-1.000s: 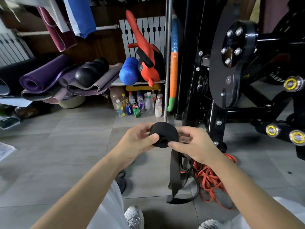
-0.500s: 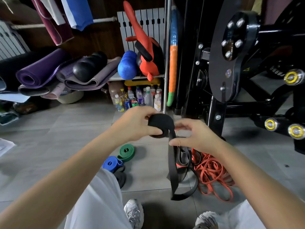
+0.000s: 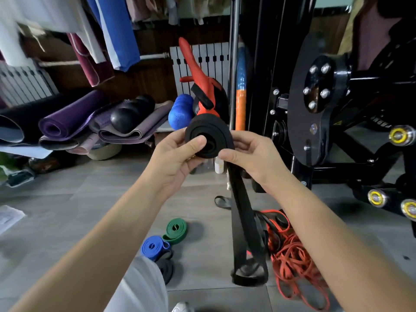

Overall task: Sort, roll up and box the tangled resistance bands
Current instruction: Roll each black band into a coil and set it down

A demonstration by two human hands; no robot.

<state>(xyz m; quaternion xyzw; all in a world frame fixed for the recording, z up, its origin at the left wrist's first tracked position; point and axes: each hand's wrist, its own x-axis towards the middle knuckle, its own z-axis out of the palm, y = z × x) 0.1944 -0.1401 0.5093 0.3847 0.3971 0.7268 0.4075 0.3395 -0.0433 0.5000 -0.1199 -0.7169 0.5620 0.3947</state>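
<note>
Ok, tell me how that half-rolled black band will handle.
Floppy, probably: the black band hangs limp below the coil. Likely springy too, since both the left hand and right hand pinch the coil shut. On edge, the round coil may roll.

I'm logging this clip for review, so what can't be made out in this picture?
Head view:
- Black band roll: core covered by the thumb of the left hand.
- Dark rolled band: partly hidden behind white clothing.
- Orange tangle: band count unreadable; the arm of the right hand covers part.
- White bottle: mostly behind both hands.
- Hanging clothes: motion-blurred.
</note>
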